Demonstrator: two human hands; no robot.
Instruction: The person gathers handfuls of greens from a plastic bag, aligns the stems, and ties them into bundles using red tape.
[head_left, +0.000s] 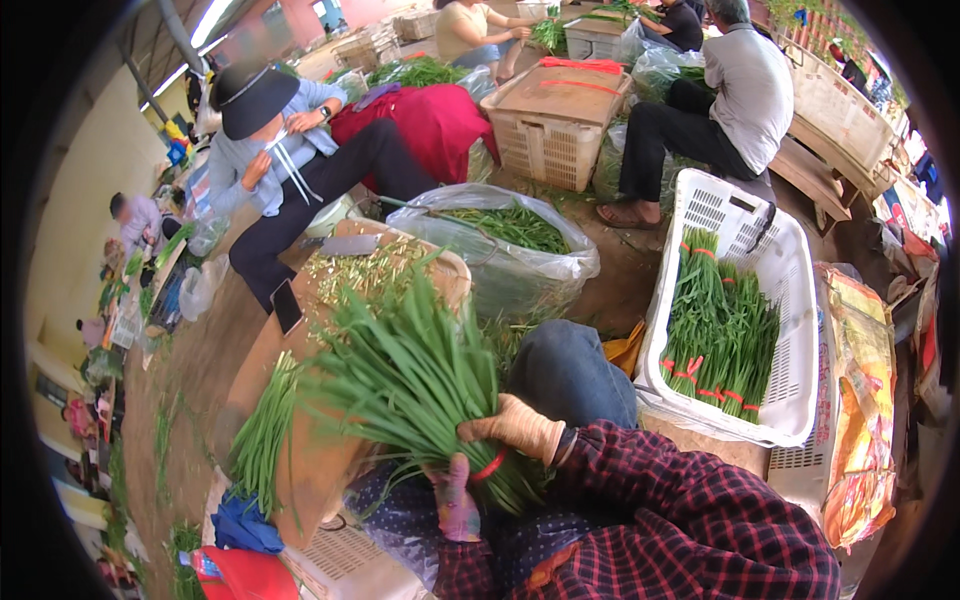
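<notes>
A thick bunch of garlic chives [410,370] is held up over my lap, its long green leaves fanned toward the upper left and blurred at the tips. A red band [489,465] circles it near the lower end. My right hand [515,430], in a pale glove, is closed around the bunch from the right, just above the band. From below, my left hand [458,502], in a stained glove, also grips it, thumb upward; some of its fingers are hidden by the leaves. Loose chives [265,430] hang over the edge of the wooden board [265,365] to the left.
Beyond the bunch, a cleaver [350,244] lies among chopped ends and a phone [287,307] rests on the board's edge. A white crate [800,340] at right holds several banded bunches. A clear plastic bag [530,285] contains greens. Other people sit nearby.
</notes>
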